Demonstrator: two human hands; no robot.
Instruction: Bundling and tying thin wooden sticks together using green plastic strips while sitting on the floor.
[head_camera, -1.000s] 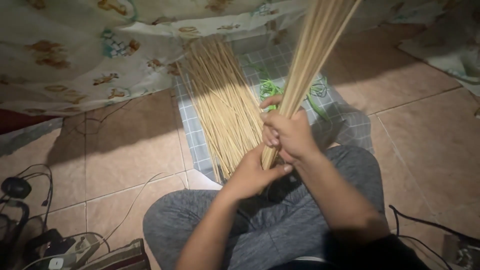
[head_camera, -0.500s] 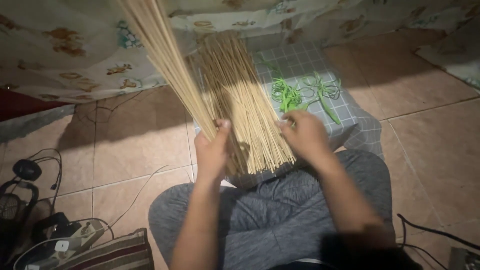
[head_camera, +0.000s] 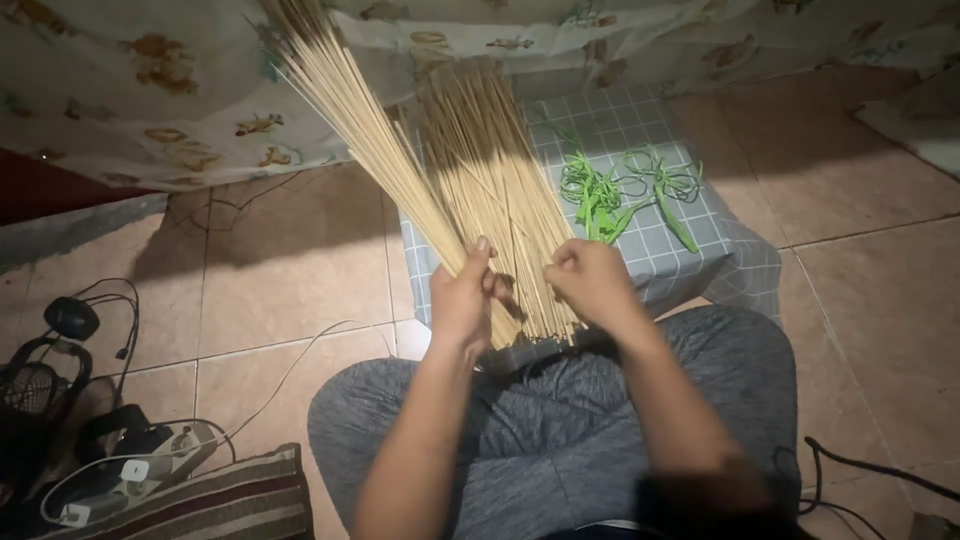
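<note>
Brown floor tiles (head_camera: 290, 270) are seen around a checked cloth (head_camera: 640, 200) on which a pile of thin sticks (head_camera: 495, 190) is spread. A raised bundle of sticks (head_camera: 370, 140) is gripped by the closed left hand (head_camera: 462, 300). The right hand (head_camera: 590, 283) is curled shut on the pile's near ends, just beside green strings (head_camera: 610, 190).

sticks (head_camera: 480, 180): pale matt wood | checked cover (head_camera: 650, 130): soft cloth | strips (head_camera: 610, 190): glossy green plastic | floor (head_camera: 290, 270): smooth tile

My left hand (head_camera: 462, 300) is clenched, thumb up; my right hand (head_camera: 590, 283) curls knuckles-up just beside it, both forearms reaching forward over my bent knees.
</note>
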